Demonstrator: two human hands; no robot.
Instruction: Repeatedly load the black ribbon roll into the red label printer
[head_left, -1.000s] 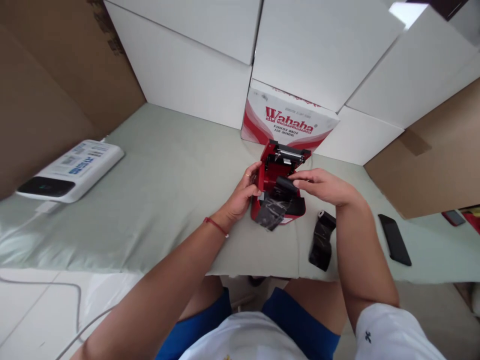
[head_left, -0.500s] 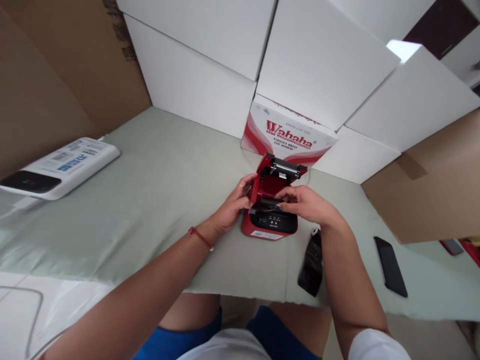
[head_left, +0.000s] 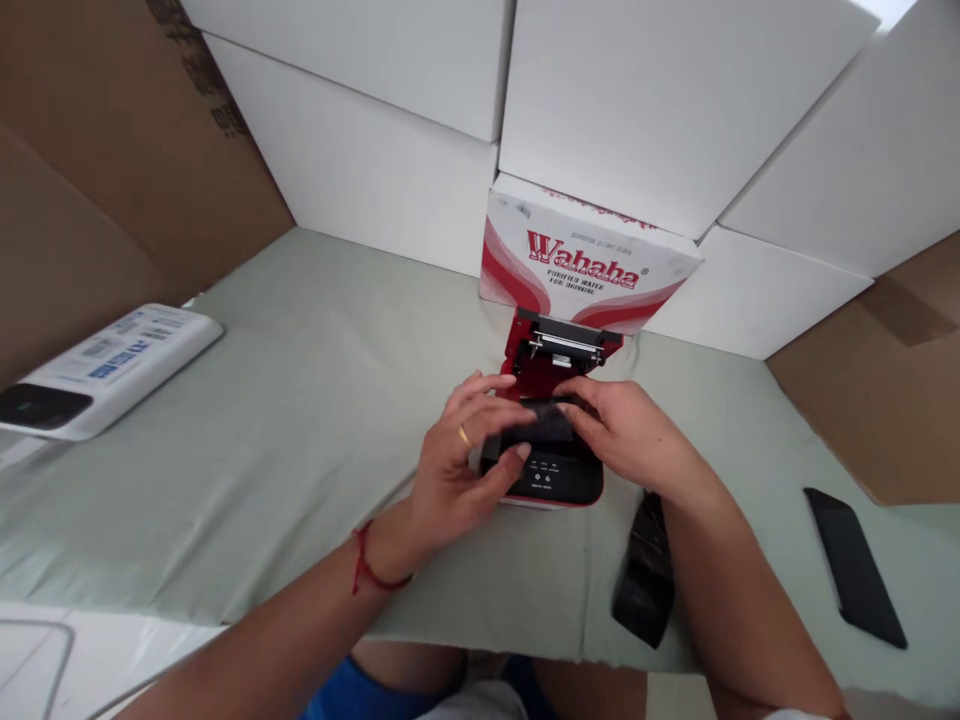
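A small red-and-black printer (head_left: 551, 480) stands on the cloth with its lid (head_left: 566, 345) raised. A black film roll (head_left: 546, 422) lies across its opening, a flap of dark film over the front edge. My right hand (head_left: 626, 430) grips the right end of the roll, its fingertips partly hidden inside the printer. My left hand (head_left: 469, 450) hovers at the printer's left side, fingers and thumb spread, fingertips at the film. A second strip of black film (head_left: 646, 580) lies beside my right forearm.
A white box with red lettering (head_left: 585, 260) stands just behind the printer, before white boxes (head_left: 600, 90). A white device with a cable (head_left: 112, 370) is at the left. A black phone (head_left: 855, 565) lies at the right. Cardboard (head_left: 900, 380) borders the right side.
My right hand has lowered the black roll into the printer's opening. My left hand has let go of the printer's left side and moved over the film, fingers spread.
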